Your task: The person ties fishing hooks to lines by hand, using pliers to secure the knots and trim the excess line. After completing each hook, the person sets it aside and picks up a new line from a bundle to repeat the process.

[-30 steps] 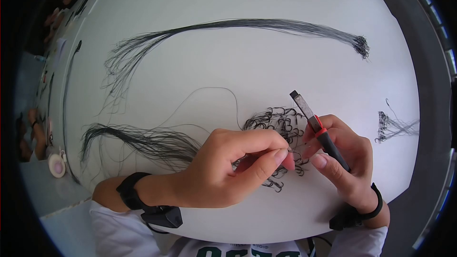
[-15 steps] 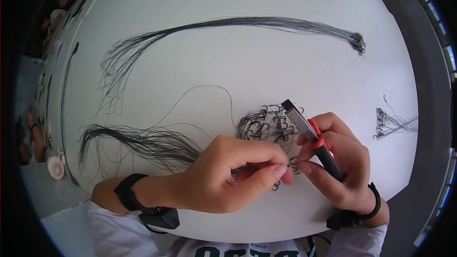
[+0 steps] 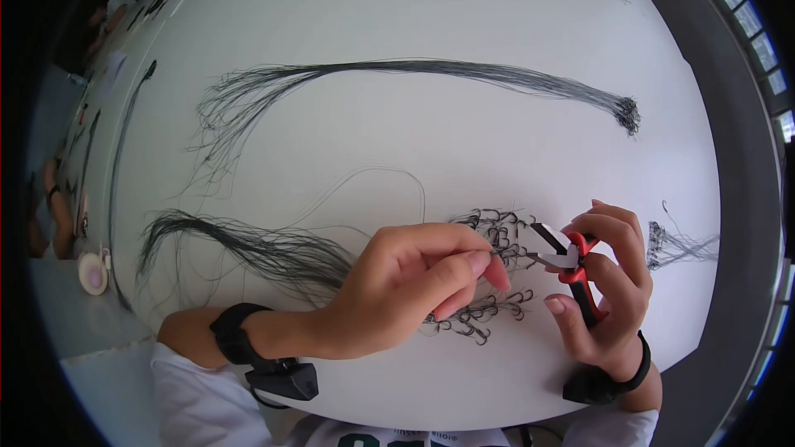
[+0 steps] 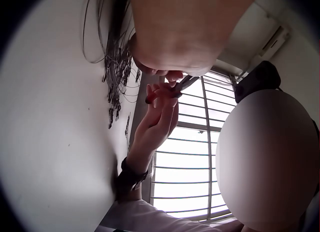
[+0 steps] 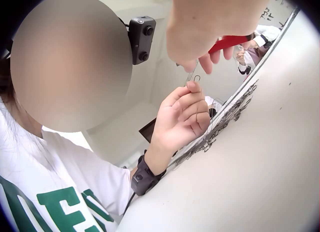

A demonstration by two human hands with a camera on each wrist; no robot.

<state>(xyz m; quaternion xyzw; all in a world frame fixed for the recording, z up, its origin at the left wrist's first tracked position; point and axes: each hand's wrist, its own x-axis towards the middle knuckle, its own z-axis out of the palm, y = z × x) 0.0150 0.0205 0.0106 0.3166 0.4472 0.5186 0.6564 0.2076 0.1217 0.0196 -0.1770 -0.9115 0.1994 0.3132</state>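
Observation:
In the head view my left hand point(image 3: 402, 294) pinches a small fish hook between thumb and forefinger. The hook point(image 5: 197, 78) stands out past the fingertips in the right wrist view. My right hand point(image 3: 609, 298) holds pliers point(image 3: 586, 298) with red and black handles. Their jaws are spread apart and point left, at the pinched fingertips. A heap of dark hooks point(image 3: 484, 219) lies on the table under and beyond the left hand, which hides part of it. Dark lines point(image 3: 273, 252) fan out leftward from there.
A long bundle of lines point(image 3: 431, 68) crosses the white table farther back, with hooks point(image 3: 628, 114) at its right end. A smaller hook cluster point(image 3: 654, 244) lies at right. At left are a round pale object point(image 3: 93, 273) and another person's arm point(image 3: 60, 211).
The pliers have turned in my right hand from pointing away with jaws together to pointing left with jaws spread. My right fingers have drawn back from the left fingertips.

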